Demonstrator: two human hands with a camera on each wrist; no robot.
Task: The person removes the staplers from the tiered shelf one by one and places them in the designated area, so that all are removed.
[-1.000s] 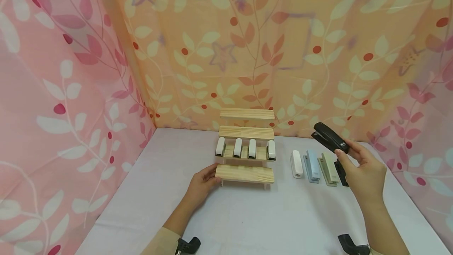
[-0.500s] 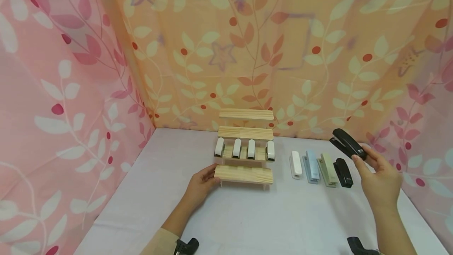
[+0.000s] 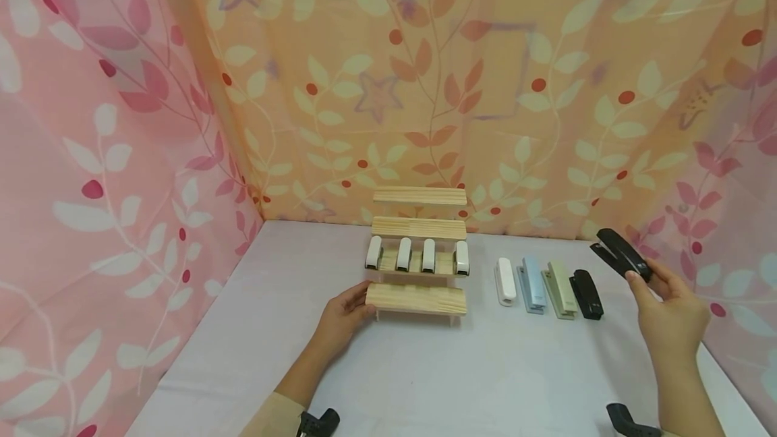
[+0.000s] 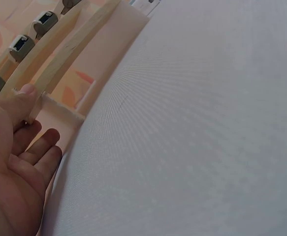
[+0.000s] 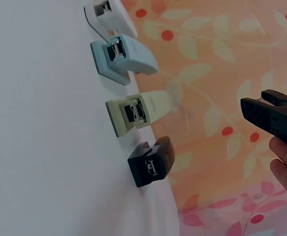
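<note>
My right hand [image 3: 674, 319] holds a black stapler [image 3: 622, 253] by its rear end, raised above the table at the right. In the right wrist view the held stapler [image 5: 271, 115] points away from the fingers. At the middle stands a tiered wooden display rack [image 3: 415, 299]. My left hand [image 3: 340, 319] grips the left end of its lowest board; in the left wrist view the thumb [image 4: 27, 96] lies on the board, the fingers below it. White staplers [image 3: 404, 255] stand in a row on the second tier.
Right of the rack, a white stapler [image 3: 505, 282], a light blue stapler [image 3: 533, 285], a pale green stapler [image 3: 561, 290] and another black stapler [image 3: 587, 295] stand in a row on the white tabletop [image 3: 425, 376]. Patterned curtains [image 3: 340, 100] enclose the back and sides.
My right hand has moved to the right and slightly down with the black stapler, uncovering the black one on the table. The left hand stays on the rack.
</note>
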